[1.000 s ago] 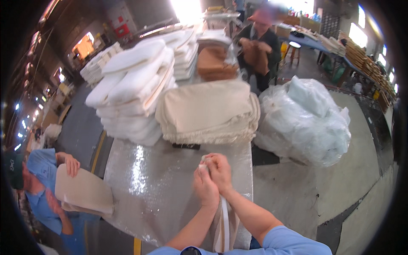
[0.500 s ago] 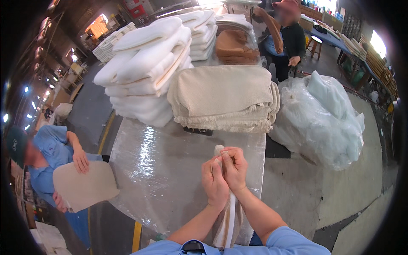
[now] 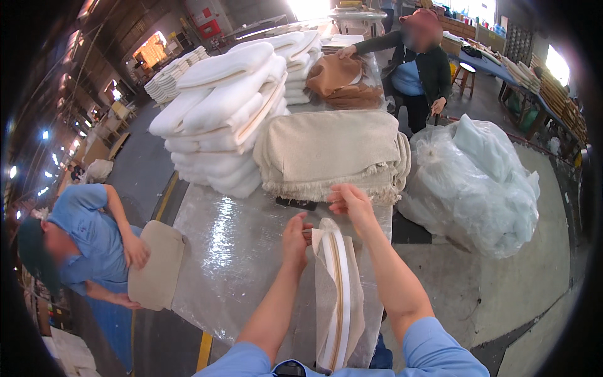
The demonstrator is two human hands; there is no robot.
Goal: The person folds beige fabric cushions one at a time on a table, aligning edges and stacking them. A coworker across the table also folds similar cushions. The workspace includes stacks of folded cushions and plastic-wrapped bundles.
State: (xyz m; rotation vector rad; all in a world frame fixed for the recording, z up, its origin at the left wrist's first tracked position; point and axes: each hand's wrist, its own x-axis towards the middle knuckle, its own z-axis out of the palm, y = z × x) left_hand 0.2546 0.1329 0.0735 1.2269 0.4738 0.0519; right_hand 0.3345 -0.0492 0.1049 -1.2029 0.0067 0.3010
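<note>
A long beige fabric piece [image 3: 357,295] lies lengthwise on the plastic-covered table in front of me. Along its middle runs a white zipper tape [image 3: 343,264] with a tan line of teeth. My left hand [image 3: 294,242] is open beside the far end of this piece, fingertips close to its edge; whether they touch it I cannot tell. Raised above and beyond that end, my right hand [image 3: 350,204] is open with loosely bent fingers and holds nothing. It overlaps the front edge of a stack of folded beige fabric [image 3: 333,141] with frayed edges.
Tall folded white padding [image 3: 220,94] stands at the far left of the table [image 3: 251,264]. A co-worker's hand rests on brown covers [image 3: 342,78] at the back. Another person at left holds a beige cushion-shaped piece [image 3: 157,267]. A clear plastic bag [image 3: 471,182] bulges at right.
My hands have let go of the fabric's far end and parted, the right moving farther away. The piece now lies spread with its zipper showing. The co-worker at the back has lowered a brown piece.
</note>
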